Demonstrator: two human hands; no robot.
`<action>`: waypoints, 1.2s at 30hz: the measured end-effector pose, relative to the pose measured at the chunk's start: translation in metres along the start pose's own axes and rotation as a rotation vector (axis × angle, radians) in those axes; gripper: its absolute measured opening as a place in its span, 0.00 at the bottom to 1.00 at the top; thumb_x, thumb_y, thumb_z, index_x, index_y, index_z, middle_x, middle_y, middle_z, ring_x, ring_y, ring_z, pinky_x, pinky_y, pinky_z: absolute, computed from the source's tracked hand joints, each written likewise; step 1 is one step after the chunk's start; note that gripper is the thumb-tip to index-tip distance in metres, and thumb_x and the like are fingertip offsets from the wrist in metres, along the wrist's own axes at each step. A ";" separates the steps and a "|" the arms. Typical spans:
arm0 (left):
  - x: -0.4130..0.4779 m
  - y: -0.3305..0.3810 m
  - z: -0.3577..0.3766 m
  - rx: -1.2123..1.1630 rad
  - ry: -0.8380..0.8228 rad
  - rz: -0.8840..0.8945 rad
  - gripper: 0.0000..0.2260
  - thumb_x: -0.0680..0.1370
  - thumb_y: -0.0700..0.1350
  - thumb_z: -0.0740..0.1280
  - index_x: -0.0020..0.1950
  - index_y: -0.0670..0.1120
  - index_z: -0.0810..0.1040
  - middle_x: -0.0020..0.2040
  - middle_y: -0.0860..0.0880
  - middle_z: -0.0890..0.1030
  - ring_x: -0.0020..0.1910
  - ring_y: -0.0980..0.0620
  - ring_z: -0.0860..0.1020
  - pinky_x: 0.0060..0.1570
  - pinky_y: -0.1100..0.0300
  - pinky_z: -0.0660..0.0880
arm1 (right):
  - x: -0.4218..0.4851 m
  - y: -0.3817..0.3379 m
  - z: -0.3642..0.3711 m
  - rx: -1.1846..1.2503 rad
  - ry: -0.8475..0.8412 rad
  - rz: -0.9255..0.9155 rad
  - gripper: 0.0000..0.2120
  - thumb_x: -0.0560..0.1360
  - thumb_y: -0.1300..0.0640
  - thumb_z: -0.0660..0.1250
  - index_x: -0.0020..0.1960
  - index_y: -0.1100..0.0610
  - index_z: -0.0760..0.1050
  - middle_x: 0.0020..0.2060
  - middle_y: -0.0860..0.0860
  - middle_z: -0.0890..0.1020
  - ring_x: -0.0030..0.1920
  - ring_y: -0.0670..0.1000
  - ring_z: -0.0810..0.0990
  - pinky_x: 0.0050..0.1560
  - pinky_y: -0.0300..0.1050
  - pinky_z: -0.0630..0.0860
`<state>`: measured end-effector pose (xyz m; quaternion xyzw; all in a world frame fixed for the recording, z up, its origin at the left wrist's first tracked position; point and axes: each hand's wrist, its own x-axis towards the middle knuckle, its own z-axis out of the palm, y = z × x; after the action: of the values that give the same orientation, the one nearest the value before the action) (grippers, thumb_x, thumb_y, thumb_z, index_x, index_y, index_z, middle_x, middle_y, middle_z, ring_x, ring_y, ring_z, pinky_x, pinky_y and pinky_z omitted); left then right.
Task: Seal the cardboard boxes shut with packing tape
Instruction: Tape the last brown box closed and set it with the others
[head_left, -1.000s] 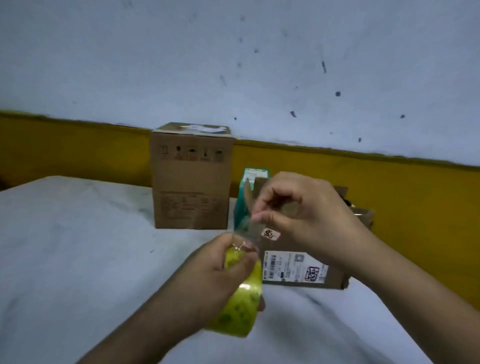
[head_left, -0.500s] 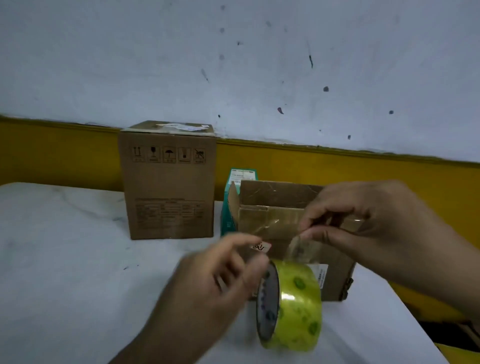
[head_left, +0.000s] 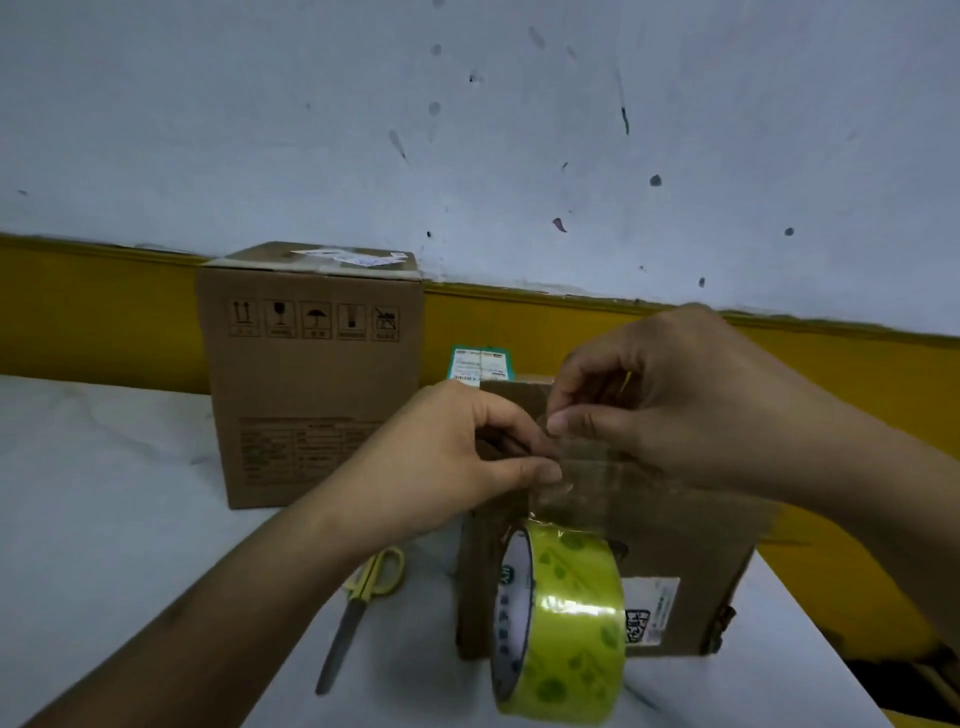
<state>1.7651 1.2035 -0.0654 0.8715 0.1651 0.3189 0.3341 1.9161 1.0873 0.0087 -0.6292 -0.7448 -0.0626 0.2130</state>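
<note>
- The left hand (head_left: 452, 457) pinched a clear strip of packing tape (head_left: 576, 467) between thumb and fingers (head_left: 540, 473).
- The right hand (head_left: 691, 405) pinched the strip's upper end.
- The yellow-green tape roll (head_left: 571, 629) was below the strip, in front of the small brown cardboard box (head_left: 691, 530) near the table's (head_left: 104, 519) right edge.

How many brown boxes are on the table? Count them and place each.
2. A tall box stands back left. A lower box sits front right, behind the tape roll. A teal pack behind it is partly hidden; others may be too.
</note>
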 end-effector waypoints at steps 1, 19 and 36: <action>-0.001 -0.001 -0.002 -0.032 -0.024 0.002 0.04 0.70 0.47 0.77 0.41 0.55 0.85 0.40 0.58 0.86 0.43 0.61 0.84 0.48 0.68 0.78 | 0.005 0.000 0.001 0.009 -0.011 -0.001 0.02 0.73 0.49 0.74 0.41 0.45 0.83 0.35 0.39 0.83 0.38 0.33 0.79 0.37 0.28 0.74; 0.000 -0.018 -0.021 -0.203 -0.109 -0.289 0.24 0.68 0.62 0.73 0.57 0.54 0.69 0.42 0.49 0.86 0.45 0.56 0.82 0.55 0.51 0.76 | 0.048 0.025 0.034 0.195 -0.315 0.195 0.05 0.76 0.51 0.71 0.42 0.46 0.83 0.35 0.38 0.84 0.37 0.34 0.79 0.39 0.30 0.69; -0.012 -0.001 -0.003 0.418 -0.053 0.149 0.10 0.75 0.62 0.66 0.46 0.60 0.82 0.39 0.63 0.82 0.43 0.63 0.78 0.40 0.66 0.73 | 0.030 0.022 0.034 -0.059 -0.135 0.183 0.13 0.75 0.46 0.68 0.59 0.40 0.79 0.49 0.37 0.83 0.47 0.36 0.79 0.49 0.32 0.76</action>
<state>1.7543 1.1999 -0.0698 0.9396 0.1540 0.2785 0.1259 1.9259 1.1311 -0.0146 -0.7033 -0.6948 -0.0222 0.1488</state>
